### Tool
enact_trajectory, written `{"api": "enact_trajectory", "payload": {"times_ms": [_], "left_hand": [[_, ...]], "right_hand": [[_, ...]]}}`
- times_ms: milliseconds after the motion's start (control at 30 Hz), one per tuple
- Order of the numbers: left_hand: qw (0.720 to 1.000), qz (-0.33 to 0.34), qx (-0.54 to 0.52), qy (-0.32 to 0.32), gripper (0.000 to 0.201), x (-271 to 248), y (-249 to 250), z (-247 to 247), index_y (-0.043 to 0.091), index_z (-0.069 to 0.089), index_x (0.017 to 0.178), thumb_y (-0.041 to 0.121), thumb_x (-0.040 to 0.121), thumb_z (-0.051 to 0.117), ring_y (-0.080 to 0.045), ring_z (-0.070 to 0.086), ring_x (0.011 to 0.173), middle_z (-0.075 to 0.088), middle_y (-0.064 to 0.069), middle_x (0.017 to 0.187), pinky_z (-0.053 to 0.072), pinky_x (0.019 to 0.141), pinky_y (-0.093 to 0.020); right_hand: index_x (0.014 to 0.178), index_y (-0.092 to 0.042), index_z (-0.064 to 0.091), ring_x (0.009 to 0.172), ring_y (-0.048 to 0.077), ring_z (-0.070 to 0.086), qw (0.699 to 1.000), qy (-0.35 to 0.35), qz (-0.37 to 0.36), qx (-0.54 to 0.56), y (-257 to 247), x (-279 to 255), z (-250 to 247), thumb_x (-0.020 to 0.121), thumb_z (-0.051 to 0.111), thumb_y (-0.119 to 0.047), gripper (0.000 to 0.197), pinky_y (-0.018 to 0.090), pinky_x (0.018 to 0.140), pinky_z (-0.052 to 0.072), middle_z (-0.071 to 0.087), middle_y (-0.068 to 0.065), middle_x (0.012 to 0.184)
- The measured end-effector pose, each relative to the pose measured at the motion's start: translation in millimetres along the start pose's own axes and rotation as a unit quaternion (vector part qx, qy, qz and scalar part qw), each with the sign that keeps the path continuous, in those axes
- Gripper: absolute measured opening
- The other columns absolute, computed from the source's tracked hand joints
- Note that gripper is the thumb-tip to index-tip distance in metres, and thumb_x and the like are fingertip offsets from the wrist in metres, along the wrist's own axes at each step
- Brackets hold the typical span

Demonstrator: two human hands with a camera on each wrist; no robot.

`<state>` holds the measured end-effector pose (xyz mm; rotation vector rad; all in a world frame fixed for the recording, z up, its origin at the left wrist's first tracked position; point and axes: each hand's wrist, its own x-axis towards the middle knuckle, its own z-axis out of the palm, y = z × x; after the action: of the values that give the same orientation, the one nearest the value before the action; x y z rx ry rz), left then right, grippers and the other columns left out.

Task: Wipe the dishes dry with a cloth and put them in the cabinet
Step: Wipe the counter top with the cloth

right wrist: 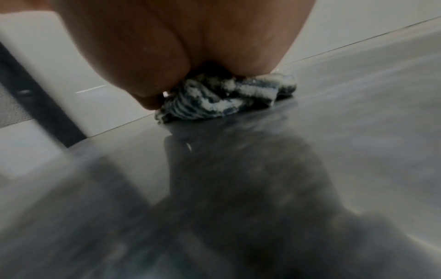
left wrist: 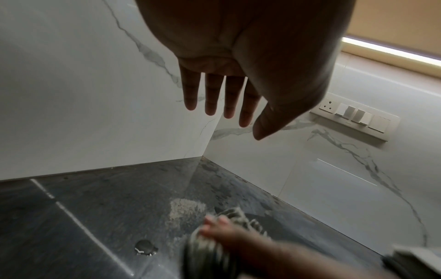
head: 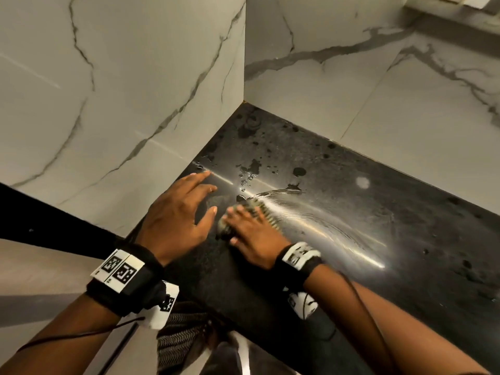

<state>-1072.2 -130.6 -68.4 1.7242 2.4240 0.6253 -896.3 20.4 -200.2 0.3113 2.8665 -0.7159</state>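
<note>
No dish or cabinet shows in any view. A bunched grey-and-white striped cloth (head: 257, 209) (left wrist: 236, 213) (right wrist: 219, 102) lies on the wet black countertop (head: 351, 212). My right hand (head: 251, 231) (right wrist: 167, 56) presses down on it, with fingers and thumb curled round the bundle. A smeared wet arc trails to the right of the cloth. My left hand (head: 186, 209) (left wrist: 229, 98) hovers just left of the cloth, fingers straight and spread, holding nothing.
White marble walls (head: 108, 104) meet in a corner behind the counter. Water drops (head: 299, 171) and a small puddle (left wrist: 145, 247) dot the counter. A switch panel (left wrist: 355, 117) sits on the right wall. The counter's front edge runs below my wrists.
</note>
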Motion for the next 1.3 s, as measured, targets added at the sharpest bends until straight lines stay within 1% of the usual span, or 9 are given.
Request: {"api": "enact_trajectory", "payload": {"times_ms": [100,200,500,567,700,867,1000,1100,1300], "left_hand": [[1.000,-0.012,0.005,0.004,0.044,8,1,1,0.017,0.068,0.130,0.037,0.091,0.061,-0.021,0.051,0.139,0.055,-0.002,0.154,0.047,0.106,-0.036],[1.000,-0.024,0.004,0.008,0.044,13,0,5,0.018,0.068,0.130,0.036,0.091,0.062,-0.021,0.052,0.138,0.055,-0.002,0.153,0.048,0.107,-0.039],[0.998,-0.057,0.010,0.025,0.042,8,-6,14,0.016,0.070,0.127,0.036,0.091,0.063,-0.023,0.054,0.136,0.057,-0.002,0.152,0.050,0.102,-0.038],[0.997,-0.065,0.010,0.030,0.041,5,-8,14,0.016,0.071,0.126,0.035,0.090,0.064,-0.023,0.055,0.136,0.057,-0.001,0.152,0.051,0.100,-0.039],[0.997,-0.070,0.010,0.034,0.041,6,-7,12,0.017,0.070,0.127,0.036,0.091,0.063,-0.022,0.055,0.136,0.056,0.000,0.152,0.050,0.100,-0.036],[0.996,-0.076,0.014,0.049,0.042,19,-2,10,0.017,0.071,0.127,0.035,0.090,0.064,-0.021,0.055,0.136,0.057,0.000,0.151,0.050,0.103,-0.035],[0.996,-0.074,0.018,0.051,0.043,33,2,11,0.017,0.071,0.128,0.036,0.090,0.064,-0.020,0.054,0.136,0.058,0.000,0.150,0.049,0.104,-0.035],[0.996,-0.069,0.013,0.050,0.042,40,1,15,0.018,0.071,0.127,0.036,0.090,0.063,-0.018,0.054,0.136,0.059,0.001,0.149,0.045,0.104,-0.030],[0.997,-0.068,0.006,0.023,0.044,33,-9,30,0.019,0.071,0.126,0.043,0.093,0.055,-0.017,0.055,0.133,0.062,0.001,0.146,0.041,0.105,-0.026]], "right_hand": [[0.168,-0.025,0.020,0.163,0.019,0.003,0.991,-0.028,-0.122,-0.045,-30,-23,30,0.109,0.043,-0.043,0.065,0.054,0.130,-0.004,0.014,-0.001,0.176],[0.169,-0.030,0.013,0.163,0.015,-0.003,0.983,-0.049,-0.156,-0.078,-7,-60,27,0.111,0.036,-0.047,0.064,0.055,0.130,0.002,0.006,-0.007,0.177],[0.160,-0.045,-0.021,0.160,0.018,-0.020,0.986,-0.088,0.100,-0.099,168,-42,-97,0.098,-0.002,-0.075,0.071,0.057,0.129,-0.002,-0.021,-0.010,0.172],[0.163,-0.040,-0.019,0.160,0.020,-0.018,0.979,-0.101,0.150,-0.095,186,-13,-120,0.104,0.006,-0.068,0.070,0.058,0.129,-0.004,-0.022,-0.007,0.172],[0.166,-0.032,-0.014,0.161,0.022,-0.017,0.977,-0.086,0.183,-0.073,164,59,-120,0.109,0.019,-0.060,0.072,0.053,0.126,-0.013,-0.022,-0.003,0.173],[0.167,-0.029,-0.011,0.161,0.023,-0.017,0.987,-0.111,0.065,-0.097,78,98,-85,0.110,0.026,-0.058,0.074,0.054,0.127,-0.015,-0.020,0.000,0.174],[0.169,-0.023,0.000,0.163,0.025,-0.005,0.981,-0.115,-0.083,-0.135,32,55,-43,0.110,0.030,-0.049,0.071,0.055,0.129,-0.007,-0.003,0.003,0.177],[0.169,-0.028,0.003,0.163,0.019,-0.003,0.971,-0.119,-0.152,-0.141,45,-7,-30,0.110,0.031,-0.046,0.067,0.048,0.129,-0.011,0.001,-0.002,0.177],[0.162,-0.043,-0.020,0.158,0.010,-0.024,0.985,-0.119,0.041,-0.116,169,-77,-86,0.108,0.011,-0.060,0.064,0.042,0.128,-0.019,-0.027,-0.018,0.169]]}}
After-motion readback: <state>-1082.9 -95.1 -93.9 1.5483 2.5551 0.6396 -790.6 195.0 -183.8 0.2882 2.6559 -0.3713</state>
